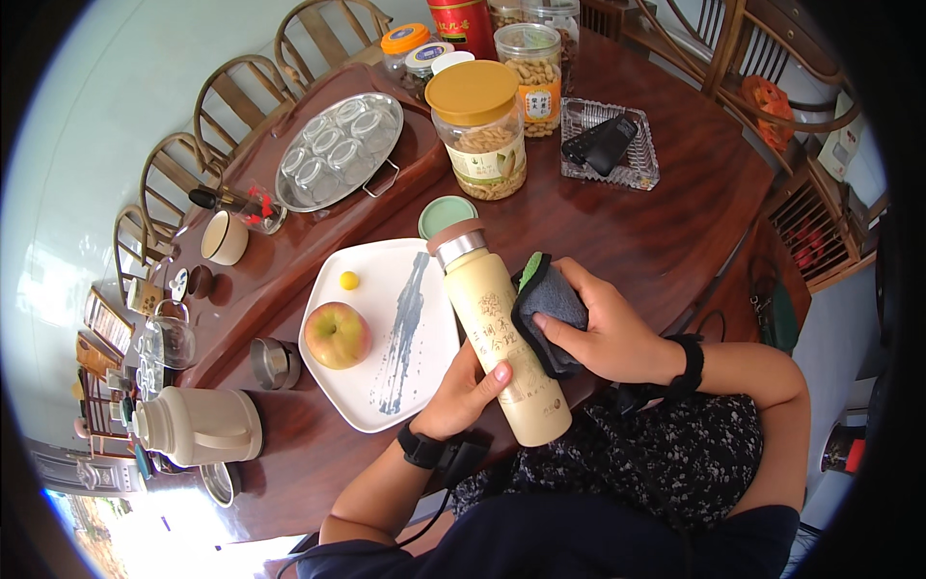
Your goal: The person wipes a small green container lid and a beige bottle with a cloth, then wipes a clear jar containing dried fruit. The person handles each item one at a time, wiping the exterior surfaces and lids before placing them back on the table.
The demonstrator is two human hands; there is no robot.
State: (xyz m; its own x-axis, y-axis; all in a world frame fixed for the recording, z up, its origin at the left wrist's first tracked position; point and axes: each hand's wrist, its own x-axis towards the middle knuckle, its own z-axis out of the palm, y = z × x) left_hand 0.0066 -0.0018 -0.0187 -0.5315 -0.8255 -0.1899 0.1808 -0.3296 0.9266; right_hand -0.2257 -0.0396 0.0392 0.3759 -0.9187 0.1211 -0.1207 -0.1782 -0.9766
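A pale yellow insulated bottle (499, 340) with a brown lid leans in my left hand (466, 391), whose fingers wrap behind its lower body. Printed writing and drawings run down its side. My right hand (593, 318) grips a folded grey cloth (561, 304) with a black border and a green underside. That cloth lies against the bottle's right side, above the table edge. Left of the bottle, a white squarish plate (427, 289) with a grey brush-stroke pattern carries an apple (338, 335) and a small yellow ball (349, 280). A round green lid (447, 215) sits just beyond the bottle's top.
Beyond the plate stand a yellow-lidded snack jar (477, 130), a peanut jar (532, 79) and a glass ashtray (611, 174) holding black devices. An oval metal tray (282, 181) bears several glass cups. To the left are a beige thermos jug (199, 425) and a metal cup (275, 363).
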